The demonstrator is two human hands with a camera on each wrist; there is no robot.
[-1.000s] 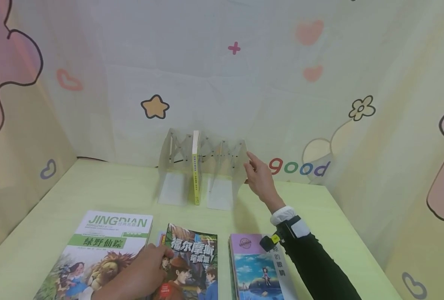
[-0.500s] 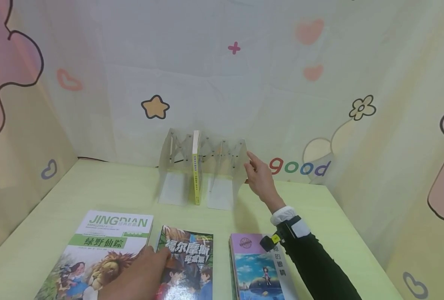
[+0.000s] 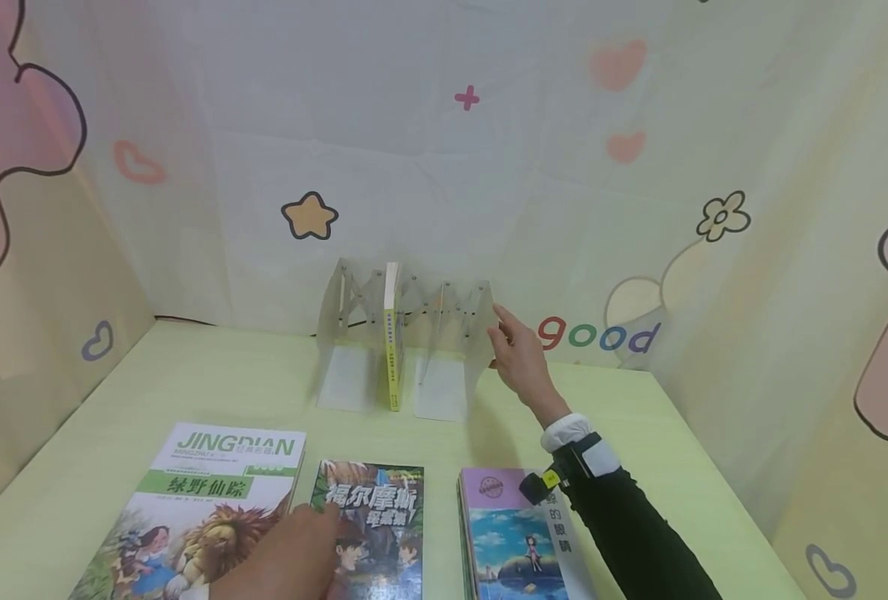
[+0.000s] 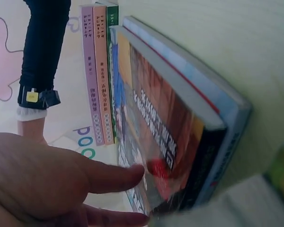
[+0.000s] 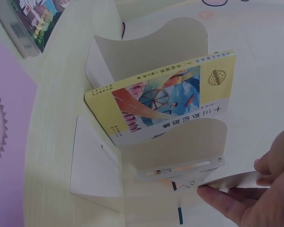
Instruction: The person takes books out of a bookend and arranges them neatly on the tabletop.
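In the head view, my left hand [image 3: 297, 542] is at the left edge of a dark comic-style book [image 3: 376, 525] with white lettering. In the left wrist view, its straight thumb [image 4: 123, 177] overlaps the cover; this book lies on a light-blue one [image 4: 234, 106]. My right hand [image 5: 265, 194] pinches the edge of the end panel of a white folding bookend [image 5: 99, 161] between thumb and fingers. A yellow-spined book [image 5: 175, 97] stands upright in the bookend, also seen in the head view.
On the front left of the table [image 3: 219, 367] lies a large white-and-green book [image 3: 212, 500]. A stack topped by a pink-and-blue book [image 3: 515, 542] sits at front right, under the right forearm [image 3: 631, 517]. A patterned cloth [image 3: 414, 167] hangs behind the bookend.
The dark book has shifted slightly left and toward the person, covering the book beneath it, with my left hand moving alongside. My right hand and the bookend have stayed in place.
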